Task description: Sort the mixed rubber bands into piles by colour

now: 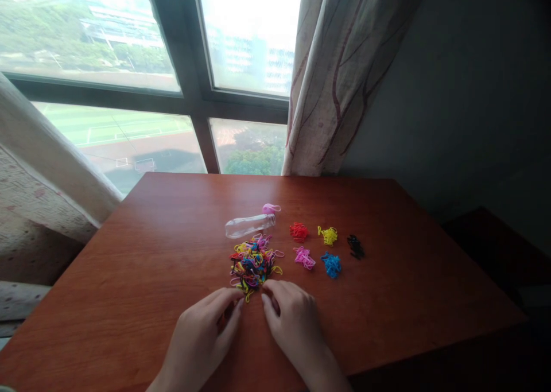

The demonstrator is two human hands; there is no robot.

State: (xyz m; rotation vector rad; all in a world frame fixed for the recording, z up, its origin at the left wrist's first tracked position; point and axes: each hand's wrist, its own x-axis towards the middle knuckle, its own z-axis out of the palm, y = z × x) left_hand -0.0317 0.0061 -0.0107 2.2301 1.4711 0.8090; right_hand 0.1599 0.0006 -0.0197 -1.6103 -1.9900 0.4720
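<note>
The left hand [210,317] and right hand [293,309] reached in from the near edge of the surface [150,300], wrists low, backs upward, each with index finger and thumb angled in toward the other. Between and just beyond their tips lay a mixed pile of small coloured loops [253,263], probably rubber bands. On the left, index finger and thumb nearly met at the pile's near edge; on the right, the two tips sat a little apart, close to it. Whether either pinched a band could not be told, and the remaining fingers were curled out of sight beneath the palms. The forearms were cut off by the bottom of the view.

The pile had no single direction; its bands pointed every way, one yellow loop stretching toward the person between the hands. Behind it a clear tube [249,226] lay on its side, its long axis running rightward and slightly away, its right end near a pink looped cap [269,208]. To the right stood separate red [298,232], yellow [329,236], black [355,247], pink [305,258] and blue heaps [331,264], the black one's strands blurring together.
</note>
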